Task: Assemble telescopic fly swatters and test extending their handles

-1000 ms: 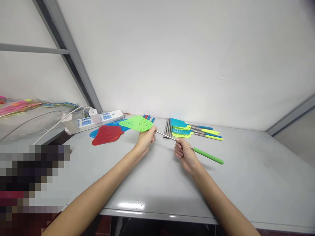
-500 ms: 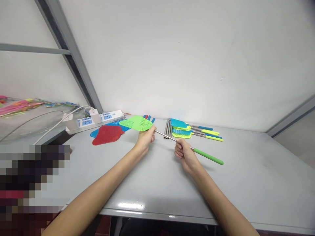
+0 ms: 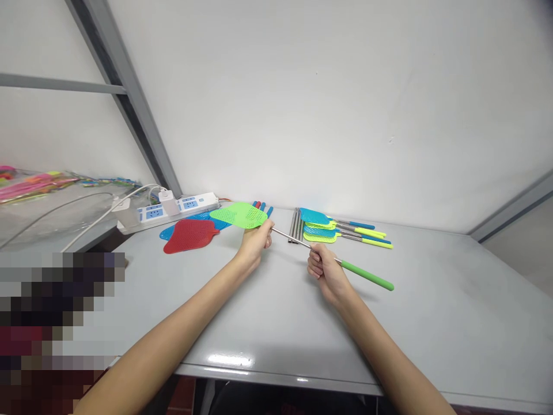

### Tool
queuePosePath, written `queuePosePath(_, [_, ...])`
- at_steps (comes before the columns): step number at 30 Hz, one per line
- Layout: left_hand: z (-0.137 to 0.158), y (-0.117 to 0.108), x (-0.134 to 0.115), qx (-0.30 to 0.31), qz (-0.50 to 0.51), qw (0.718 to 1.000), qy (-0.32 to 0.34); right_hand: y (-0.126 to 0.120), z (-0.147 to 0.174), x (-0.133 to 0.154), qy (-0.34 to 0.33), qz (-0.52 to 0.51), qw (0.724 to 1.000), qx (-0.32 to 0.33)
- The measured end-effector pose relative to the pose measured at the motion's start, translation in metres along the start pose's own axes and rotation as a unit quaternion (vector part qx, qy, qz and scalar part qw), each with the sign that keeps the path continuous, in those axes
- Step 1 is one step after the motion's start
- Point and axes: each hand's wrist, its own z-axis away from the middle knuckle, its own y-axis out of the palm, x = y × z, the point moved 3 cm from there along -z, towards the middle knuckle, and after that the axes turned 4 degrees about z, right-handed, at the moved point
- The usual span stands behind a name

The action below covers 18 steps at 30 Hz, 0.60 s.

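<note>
A fly swatter [image 3: 239, 215] with a bright green perforated head, a thin metal rod and a green grip is held above the table, grip end to the right. My left hand [image 3: 256, 239] is closed where the head meets the rod. Around the rod just before the green grip, my right hand [image 3: 324, 270] is closed too. Beneath and left of the green head lie a red swatter head [image 3: 190, 235] and blue swatter heads [image 3: 170, 231]. Behind the left hand, blue and red grips [image 3: 263, 208] lie side by side, partly hidden.
Metal rods [image 3: 295, 226] lie near the wall, beside a pile of blue and yellow swatters [image 3: 319, 225]. A white power strip [image 3: 181, 208] with plugs and cables sits at the back left. Plastic-wrapped colourful items [image 3: 38, 185] are further left. A pixelated patch covers the lower left of the grey table [image 3: 436, 305].
Hardly anything differs. Both hands keep their hold on the green fly swatter, and the view has shifted very slightly.
</note>
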Motion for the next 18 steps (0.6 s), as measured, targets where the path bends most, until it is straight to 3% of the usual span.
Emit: queuePosePath(18, [-0.0038, -0.0029, -0.0006, -0.009, -0.004, 1.0, 0.002, -0.0002, 0.0003, -0.0001, 0.006, 0.003, 1.0, -0.007])
